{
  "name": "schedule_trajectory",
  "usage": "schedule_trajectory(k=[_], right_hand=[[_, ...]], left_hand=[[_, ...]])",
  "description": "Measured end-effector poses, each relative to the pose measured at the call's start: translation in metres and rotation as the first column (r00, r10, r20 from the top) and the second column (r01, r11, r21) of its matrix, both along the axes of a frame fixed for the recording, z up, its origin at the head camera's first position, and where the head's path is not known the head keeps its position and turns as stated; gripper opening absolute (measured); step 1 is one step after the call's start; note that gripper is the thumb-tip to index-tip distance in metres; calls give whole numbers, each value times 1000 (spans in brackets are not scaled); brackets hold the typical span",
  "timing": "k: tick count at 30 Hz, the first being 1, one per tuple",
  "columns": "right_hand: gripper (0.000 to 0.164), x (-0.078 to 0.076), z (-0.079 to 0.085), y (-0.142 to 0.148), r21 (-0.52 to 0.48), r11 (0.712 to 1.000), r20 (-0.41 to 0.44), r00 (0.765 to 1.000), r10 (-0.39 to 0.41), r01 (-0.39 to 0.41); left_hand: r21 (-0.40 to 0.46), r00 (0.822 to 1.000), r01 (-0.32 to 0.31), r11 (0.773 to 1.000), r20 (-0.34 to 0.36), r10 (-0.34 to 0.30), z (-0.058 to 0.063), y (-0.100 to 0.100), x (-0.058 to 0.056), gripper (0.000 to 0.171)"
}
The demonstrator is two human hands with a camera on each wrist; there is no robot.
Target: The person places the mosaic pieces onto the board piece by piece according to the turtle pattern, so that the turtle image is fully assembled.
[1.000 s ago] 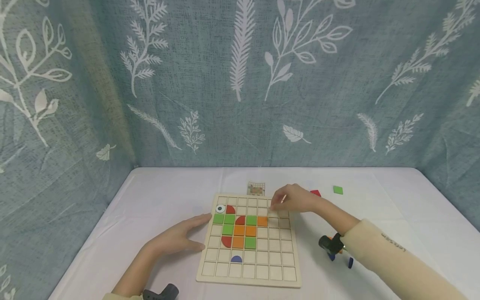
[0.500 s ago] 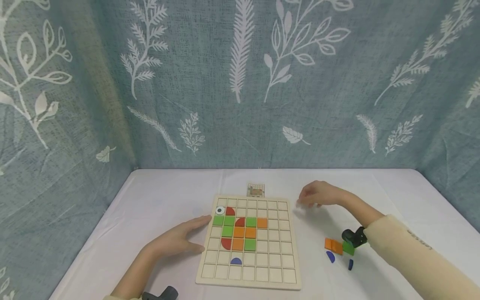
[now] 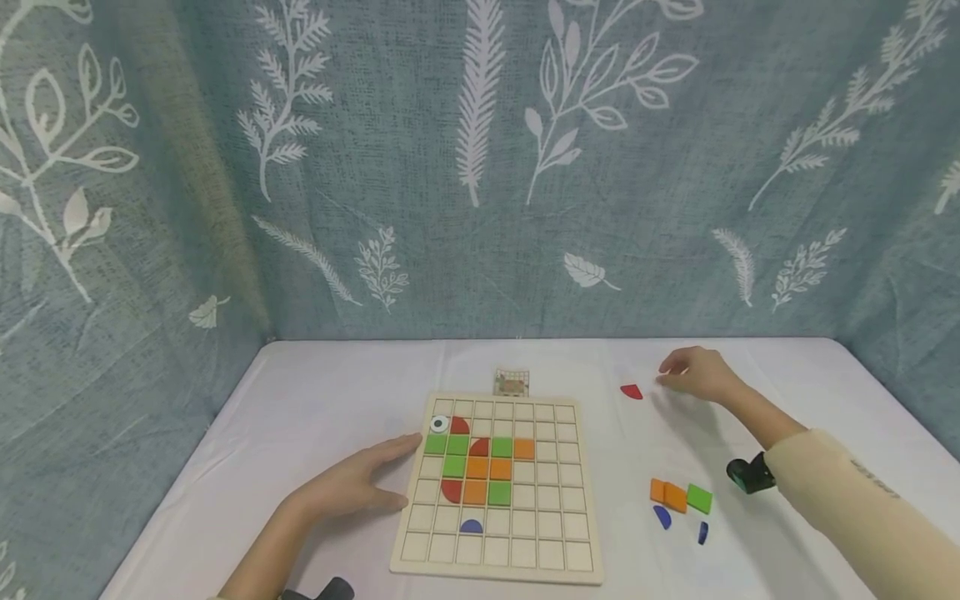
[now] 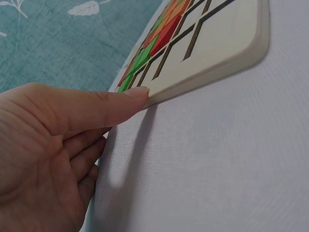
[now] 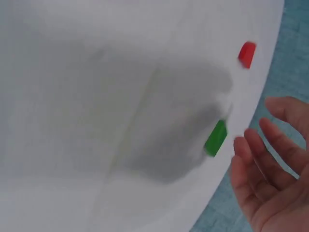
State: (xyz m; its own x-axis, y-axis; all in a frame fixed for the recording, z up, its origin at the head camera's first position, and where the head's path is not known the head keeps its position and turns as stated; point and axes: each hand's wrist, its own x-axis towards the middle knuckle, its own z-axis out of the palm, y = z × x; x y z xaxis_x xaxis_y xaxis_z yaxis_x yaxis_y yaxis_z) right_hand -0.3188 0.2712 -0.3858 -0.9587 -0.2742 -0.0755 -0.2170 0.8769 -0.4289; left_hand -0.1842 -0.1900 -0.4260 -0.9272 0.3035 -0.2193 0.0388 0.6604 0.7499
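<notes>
A wooden grid board (image 3: 551, 525) lies on the table, several coloured tiles set in its cells. At its left edge rests my left hand (image 3: 337, 487), fingers extended and thumb (image 4: 137, 93) touching the rim. My right hand (image 3: 701, 373) hovers over the far right of the table, its fingers loosely bent and holding nothing. In the right wrist view, a green square tile (image 5: 217, 138) lies just beyond the fingertips; the hand hides it in the head view. Left of that hand lies a red quarter-round tile (image 3: 632, 392).
Right of the board are orange tiles (image 3: 675, 497), a green tile (image 3: 700, 499) and two blue pieces (image 3: 662, 517). A small picture card (image 3: 512, 382) lies behind the board. A patterned curtain (image 3: 450, 250) stands along the table's back edge.
My right hand has moved right, from above the board's far right corner to the far right of the table. The red tile and the pieces near the right wrist are uncovered. My left hand stays put.
</notes>
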Motion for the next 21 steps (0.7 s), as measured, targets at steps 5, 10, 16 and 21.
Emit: schedule_trajectory(k=[5, 10, 16, 21], right_hand=[[27, -2, -1, 5, 58, 998, -49, 999, -14, 17], [28, -2, -8, 8, 79, 996, -53, 998, -31, 35], [36, -3, -13, 9, 92, 994, 1, 998, -63, 63], [38, -2, -15, 9, 98, 993, 12, 998, -65, 64]], left_hand=[[-2, 1000, -2, 1000, -2, 2, 0, 0, 0, 80], [6, 1000, 2, 1000, 7, -2, -2, 0, 0, 81], [-4, 1000, -4, 1000, 6, 4, -1, 1, 1, 80], [-9, 1000, -10, 1000, 6, 10, 0, 1, 1, 80]])
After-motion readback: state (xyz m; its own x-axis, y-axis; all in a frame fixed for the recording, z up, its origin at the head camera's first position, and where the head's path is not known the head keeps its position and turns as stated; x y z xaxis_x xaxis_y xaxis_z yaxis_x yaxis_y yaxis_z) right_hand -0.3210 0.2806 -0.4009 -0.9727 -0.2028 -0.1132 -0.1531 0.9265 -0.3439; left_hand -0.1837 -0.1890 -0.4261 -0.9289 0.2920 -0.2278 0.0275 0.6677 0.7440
